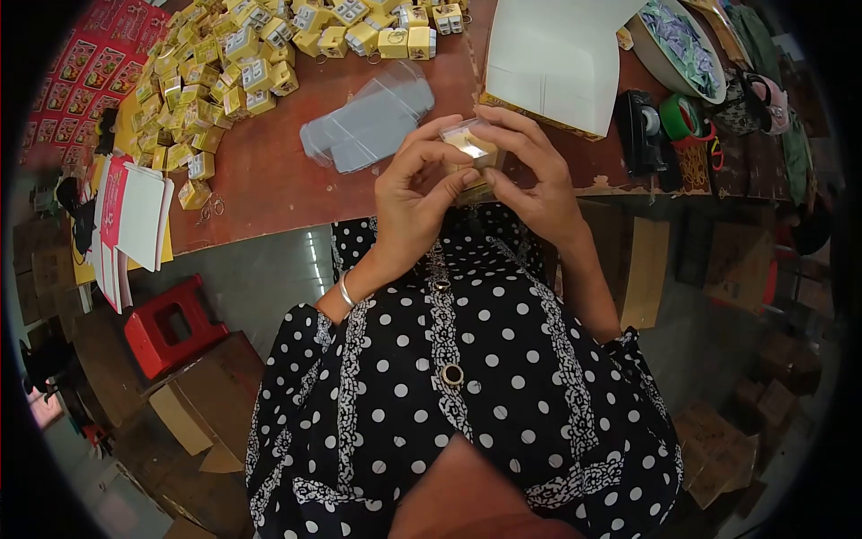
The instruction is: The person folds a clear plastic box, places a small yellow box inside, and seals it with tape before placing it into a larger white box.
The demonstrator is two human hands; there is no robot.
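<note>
Between the fingertips of both hands, close to the table's front edge, is a small clear plastic box (471, 142) with something yellow showing inside. My left hand (406, 193) pinches its left side with thumb and fingers. On the other side, my right hand (537, 184) has its thumb low and its fingers over the top. The fingers cover much of the box. Just beyond my left hand lie several flat, clear plastic box blanks (368, 121), overlapping. A large heap of small yellow-and-white cube keychains (202, 94) spreads over the far left of the table.
A white-lined open carton (552, 67) stands beyond my right hand. Farther right are a black tape dispenser (640, 135), green tape (680, 117) and a bowl of small packets (682, 45). Printed cards (135, 211) overhang the left edge. A red stool (172, 323) stands below.
</note>
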